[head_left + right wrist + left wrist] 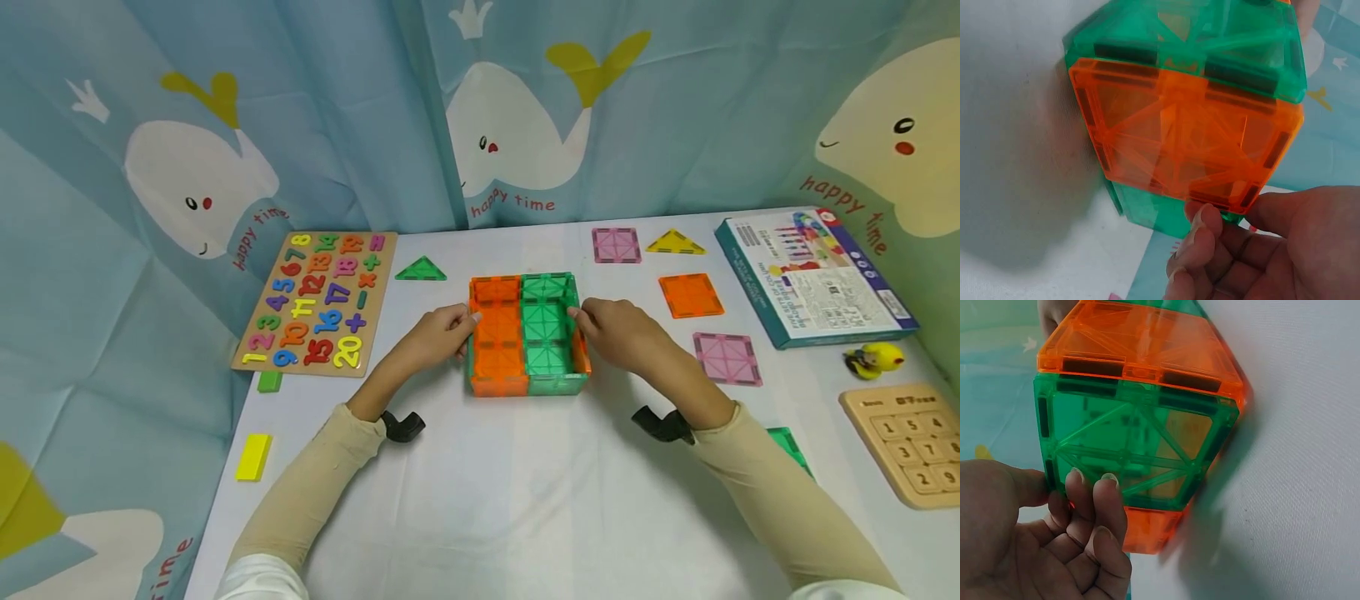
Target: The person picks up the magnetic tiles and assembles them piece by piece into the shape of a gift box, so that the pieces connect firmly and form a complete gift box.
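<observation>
An open-topped box of see-through magnetic tiles (501, 350), orange on the left half and green on the right, stands on the table in the head view. My left hand (438, 337) pinches its left wall near the far end, thumb over the top edge and fingers outside. That wall shows a green tile (1122, 447) beside an orange tile (1141, 340) in the left wrist view. At the right wall, my right hand (622, 333) pinches the rim, with its fingertips by an orange tile (1179, 134). A green tile (1154, 209) adjoins this orange one.
A number board (311, 304) lies on the left, near a green triangle tile (422, 269) and a yellow block (254, 457). Rightward are pink tiles (727, 359), an orange square tile (692, 296), a yellow triangle tile (677, 242), a boxed set (817, 279) and a wooden number puzzle (911, 446).
</observation>
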`<action>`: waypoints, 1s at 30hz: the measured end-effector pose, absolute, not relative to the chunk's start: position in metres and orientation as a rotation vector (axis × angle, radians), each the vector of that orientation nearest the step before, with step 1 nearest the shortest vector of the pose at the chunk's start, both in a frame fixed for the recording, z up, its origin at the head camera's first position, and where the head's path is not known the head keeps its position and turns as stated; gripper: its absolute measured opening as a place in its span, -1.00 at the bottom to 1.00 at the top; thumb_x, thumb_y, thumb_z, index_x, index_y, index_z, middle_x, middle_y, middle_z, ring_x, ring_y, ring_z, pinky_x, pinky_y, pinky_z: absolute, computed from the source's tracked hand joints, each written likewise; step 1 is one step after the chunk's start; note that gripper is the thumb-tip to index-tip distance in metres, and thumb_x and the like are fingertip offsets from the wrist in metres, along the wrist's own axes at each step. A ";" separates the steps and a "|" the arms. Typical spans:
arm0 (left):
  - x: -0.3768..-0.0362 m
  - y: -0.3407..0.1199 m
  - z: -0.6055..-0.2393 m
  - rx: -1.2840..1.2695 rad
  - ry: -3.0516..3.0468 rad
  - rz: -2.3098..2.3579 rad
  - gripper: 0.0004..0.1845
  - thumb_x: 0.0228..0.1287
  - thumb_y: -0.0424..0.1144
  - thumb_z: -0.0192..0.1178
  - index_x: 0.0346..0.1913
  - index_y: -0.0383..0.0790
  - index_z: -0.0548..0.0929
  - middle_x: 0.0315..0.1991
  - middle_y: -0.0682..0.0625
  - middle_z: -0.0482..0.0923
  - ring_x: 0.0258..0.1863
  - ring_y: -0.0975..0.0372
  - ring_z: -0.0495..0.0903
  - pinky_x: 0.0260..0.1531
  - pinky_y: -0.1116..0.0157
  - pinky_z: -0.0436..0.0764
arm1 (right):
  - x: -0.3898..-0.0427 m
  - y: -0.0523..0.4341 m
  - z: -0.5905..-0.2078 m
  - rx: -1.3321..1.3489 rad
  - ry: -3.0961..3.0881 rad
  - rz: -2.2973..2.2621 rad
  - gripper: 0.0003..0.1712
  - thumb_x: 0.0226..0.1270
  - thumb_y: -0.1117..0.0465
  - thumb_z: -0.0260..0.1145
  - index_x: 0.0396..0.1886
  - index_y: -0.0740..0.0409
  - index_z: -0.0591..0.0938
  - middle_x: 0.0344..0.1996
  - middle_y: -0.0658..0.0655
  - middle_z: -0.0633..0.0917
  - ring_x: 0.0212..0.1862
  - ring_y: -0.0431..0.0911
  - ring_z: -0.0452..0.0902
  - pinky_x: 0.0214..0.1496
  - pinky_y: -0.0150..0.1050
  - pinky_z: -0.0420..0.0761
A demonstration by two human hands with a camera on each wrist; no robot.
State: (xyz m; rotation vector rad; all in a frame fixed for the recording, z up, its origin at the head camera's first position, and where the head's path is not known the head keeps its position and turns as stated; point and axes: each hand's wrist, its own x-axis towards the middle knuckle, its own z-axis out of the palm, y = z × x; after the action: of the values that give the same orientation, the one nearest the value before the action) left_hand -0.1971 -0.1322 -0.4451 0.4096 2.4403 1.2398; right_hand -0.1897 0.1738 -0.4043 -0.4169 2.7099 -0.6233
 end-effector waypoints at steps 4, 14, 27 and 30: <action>-0.197 -0.132 -0.446 0.416 2.434 1.253 -0.55 0.72 0.05 -0.05 -0.36 -0.16 0.46 -0.50 -0.05 0.58 -0.39 -0.06 0.70 -0.41 0.25 0.54 | -0.191 0.176 -0.406 -0.416 2.703 -0.636 -0.53 0.77 -0.02 -0.02 -0.27 0.22 0.54 -0.51 0.13 0.49 -0.43 0.00 0.41 -0.29 -0.12 0.39; -0.198 -0.134 -0.447 0.419 2.459 1.243 -0.53 0.71 0.09 -0.03 -0.37 -0.16 0.48 -0.49 -0.09 0.59 -0.39 -0.06 0.69 -0.39 0.22 0.58 | -0.192 0.179 -0.408 -0.427 2.713 -0.662 -0.51 0.76 -0.05 -0.01 -0.25 0.23 0.58 -0.53 0.12 0.49 -0.44 -0.01 0.40 -0.32 -0.14 0.38; -0.212 -0.151 -0.426 0.375 2.616 1.274 -0.60 0.65 0.04 0.09 0.23 -0.20 0.48 0.12 -0.14 0.56 0.10 0.05 0.58 0.09 0.07 0.62 | -0.219 0.240 -0.396 -0.184 2.805 -0.769 -0.05 0.61 -0.32 0.10 0.43 0.52 0.33 0.27 0.59 0.43 0.27 0.42 0.41 0.27 0.39 0.49; -0.213 -0.151 -0.426 0.405 2.615 1.263 -0.49 0.65 0.02 0.10 0.42 -0.22 0.40 0.36 -0.18 0.45 0.32 -0.01 0.51 0.32 -0.03 0.56 | -0.227 0.263 -0.400 -0.058 2.833 -0.700 0.19 0.51 -0.45 0.12 0.55 0.56 0.17 0.37 0.68 0.27 0.31 0.49 0.30 0.33 0.48 0.41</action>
State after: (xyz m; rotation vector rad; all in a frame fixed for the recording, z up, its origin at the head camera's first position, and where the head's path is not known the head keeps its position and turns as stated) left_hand -0.2132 -0.1510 -0.4265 0.4051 2.6146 1.2635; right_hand -0.2273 0.2626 -0.4004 -0.0576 2.8330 -0.6997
